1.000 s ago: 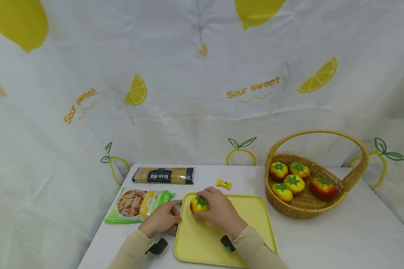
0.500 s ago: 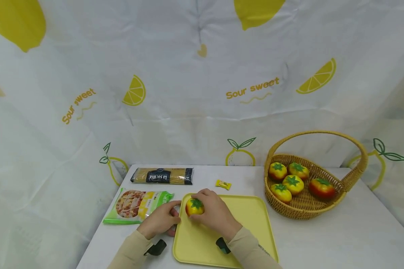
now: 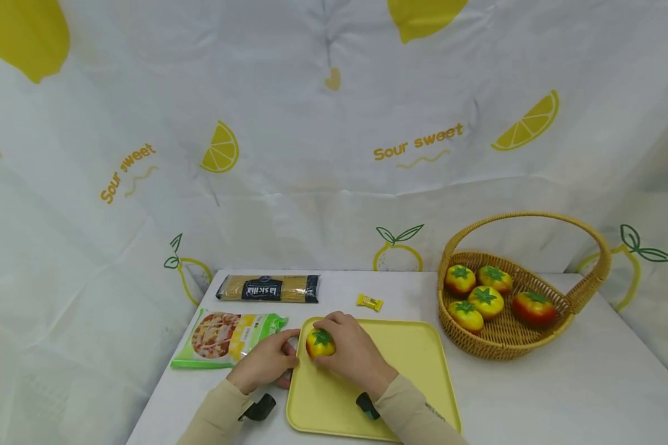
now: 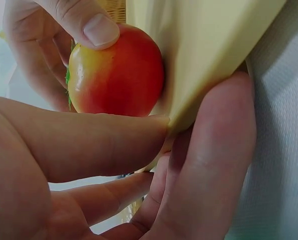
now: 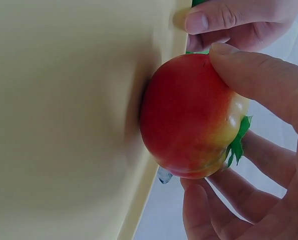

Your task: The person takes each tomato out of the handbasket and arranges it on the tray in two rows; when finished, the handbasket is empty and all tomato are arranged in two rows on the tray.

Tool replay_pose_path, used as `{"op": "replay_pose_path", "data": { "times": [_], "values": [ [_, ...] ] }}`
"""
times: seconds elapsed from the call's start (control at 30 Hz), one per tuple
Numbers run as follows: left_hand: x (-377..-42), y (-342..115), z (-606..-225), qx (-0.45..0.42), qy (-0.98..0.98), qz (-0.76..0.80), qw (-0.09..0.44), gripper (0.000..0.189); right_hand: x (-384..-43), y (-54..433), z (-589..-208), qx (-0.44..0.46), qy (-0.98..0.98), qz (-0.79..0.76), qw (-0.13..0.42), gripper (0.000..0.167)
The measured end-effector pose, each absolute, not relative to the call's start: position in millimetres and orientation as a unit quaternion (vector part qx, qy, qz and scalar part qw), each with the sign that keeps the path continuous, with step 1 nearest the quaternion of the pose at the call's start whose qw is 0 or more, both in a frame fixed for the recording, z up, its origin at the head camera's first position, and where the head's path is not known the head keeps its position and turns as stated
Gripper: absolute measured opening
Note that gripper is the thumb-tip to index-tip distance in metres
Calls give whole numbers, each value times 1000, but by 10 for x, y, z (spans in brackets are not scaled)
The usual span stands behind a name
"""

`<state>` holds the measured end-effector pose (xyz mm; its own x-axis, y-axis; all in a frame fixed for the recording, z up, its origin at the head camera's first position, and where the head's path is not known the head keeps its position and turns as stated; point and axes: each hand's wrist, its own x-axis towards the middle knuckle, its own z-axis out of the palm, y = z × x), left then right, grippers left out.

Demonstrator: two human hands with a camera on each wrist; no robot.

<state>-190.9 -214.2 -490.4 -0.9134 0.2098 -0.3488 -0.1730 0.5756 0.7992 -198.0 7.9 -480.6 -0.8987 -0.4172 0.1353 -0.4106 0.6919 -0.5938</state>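
Note:
A red-and-yellow tomato (image 3: pixel 320 343) with a green leafy top sits at the left side of a yellow tray (image 3: pixel 409 364). My right hand (image 3: pixel 356 353) holds it, thumb on the near side and fingers round the far side. In the right wrist view the tomato (image 5: pixel 189 115) is at or very near the tray surface; whether it bears its full weight cannot be told. My left hand (image 3: pixel 263 364) pinches the tray's left rim. The left wrist view shows its thumb next to the tomato (image 4: pixel 118 75) and a finger under the tray's edge.
A wicker basket (image 3: pixel 495 351) with several tomatoes stands at the right. Left of the tray lies a green-and-white food bag (image 3: pixel 228 337). Behind it is a pack of spaghetti (image 3: pixel 267 288), and a small yellow wrapped candy (image 3: pixel 370 302) lies beyond the tray.
My right hand has shifted slightly left with the tomato, toward the tray's left rim, then stayed nearly still. The left hand keeps its hold on the rim.

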Motion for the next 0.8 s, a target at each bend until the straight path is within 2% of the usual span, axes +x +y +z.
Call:
{"op": "replay_pose_path", "data": {
  "times": [0.8],
  "values": [
    [-1890, -2147, -4870, 15, 862, 462, 207, 66, -1967, 97, -4796, -237, 918, -319, -4, 64]
  ]
}}
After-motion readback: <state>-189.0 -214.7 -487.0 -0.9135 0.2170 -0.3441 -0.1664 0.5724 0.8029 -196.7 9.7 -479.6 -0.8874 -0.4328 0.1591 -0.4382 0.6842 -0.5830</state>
